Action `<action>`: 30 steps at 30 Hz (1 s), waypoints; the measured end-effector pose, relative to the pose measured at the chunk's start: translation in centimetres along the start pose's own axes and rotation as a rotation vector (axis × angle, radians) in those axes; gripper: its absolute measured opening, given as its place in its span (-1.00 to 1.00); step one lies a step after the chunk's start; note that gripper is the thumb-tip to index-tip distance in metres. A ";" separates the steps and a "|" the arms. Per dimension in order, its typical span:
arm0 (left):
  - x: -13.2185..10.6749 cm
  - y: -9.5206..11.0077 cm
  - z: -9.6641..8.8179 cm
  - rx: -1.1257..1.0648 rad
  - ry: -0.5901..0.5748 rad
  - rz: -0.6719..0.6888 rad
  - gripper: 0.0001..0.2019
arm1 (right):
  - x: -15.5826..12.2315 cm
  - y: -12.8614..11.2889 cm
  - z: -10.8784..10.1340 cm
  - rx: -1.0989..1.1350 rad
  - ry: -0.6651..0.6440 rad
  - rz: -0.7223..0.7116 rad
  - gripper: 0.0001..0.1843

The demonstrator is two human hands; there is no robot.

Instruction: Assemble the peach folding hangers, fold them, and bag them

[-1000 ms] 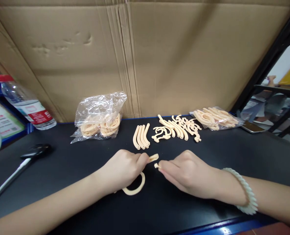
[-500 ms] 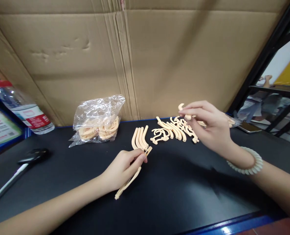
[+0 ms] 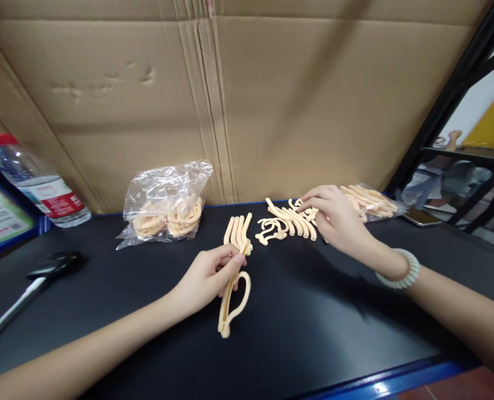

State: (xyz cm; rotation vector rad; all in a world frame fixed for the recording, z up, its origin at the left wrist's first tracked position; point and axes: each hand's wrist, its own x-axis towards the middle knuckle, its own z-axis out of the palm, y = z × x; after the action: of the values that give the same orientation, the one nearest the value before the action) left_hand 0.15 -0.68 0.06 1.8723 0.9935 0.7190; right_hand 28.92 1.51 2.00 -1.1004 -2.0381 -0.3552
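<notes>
My left hand (image 3: pixel 207 278) is closed around a long cream plastic strip (image 3: pixel 226 311) with a slot along it. A thin curved arm bows out from its right side and joins it near the lower end. Just beyond that hand lies a row of several curved cream strips (image 3: pixel 236 230), partly behind the fingers. Over the loose pieces on the right is my right hand (image 3: pixel 340 219), palm down with fingers stretched apart. Its fingertips reach the small hooked cream pieces (image 3: pixel 272 228) and more curved strips (image 3: pixel 299 222); nothing shows held in it.
A clear bag of curved cream parts (image 3: pixel 167 216) stands at the back left, another bag of strips (image 3: pixel 372 200) at the back right beside a phone (image 3: pixel 422 216). A bottle (image 3: pixel 50 189), a black device with a white cable (image 3: pixel 55 264) and a cardboard wall (image 3: pixel 313 100) border the black table (image 3: pixel 313 344).
My right hand has lowered onto the pile, and the small hooked piece it held no longer shows in its fingers. My left hand has turned the strip more upright, bringing its curved arm into view.
</notes>
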 end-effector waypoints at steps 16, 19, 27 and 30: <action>0.5 -0.6 -0.3 -0.274 0.081 0.016 -0.70 | -2.7 -7.1 2.0 0.032 -0.321 -0.595 -0.70; 0.5 -0.6 -0.2 -0.235 0.110 0.023 -0.70 | -2.6 -7.0 2.1 0.007 -0.309 -0.590 -0.81; 0.0 -1.1 0.2 0.047 0.326 0.192 -0.41 | -2.8 -6.9 2.3 0.026 -0.291 -0.545 -0.71; -0.4 -1.0 0.3 0.267 0.260 0.347 -0.49 | -3.0 -6.7 2.5 0.054 -0.277 -0.497 -0.73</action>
State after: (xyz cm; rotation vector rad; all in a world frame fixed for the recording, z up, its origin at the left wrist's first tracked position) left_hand -0.17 -0.87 -1.00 2.2584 0.9711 1.1016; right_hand 23.22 -2.79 -1.18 -0.6216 -2.5490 -0.4074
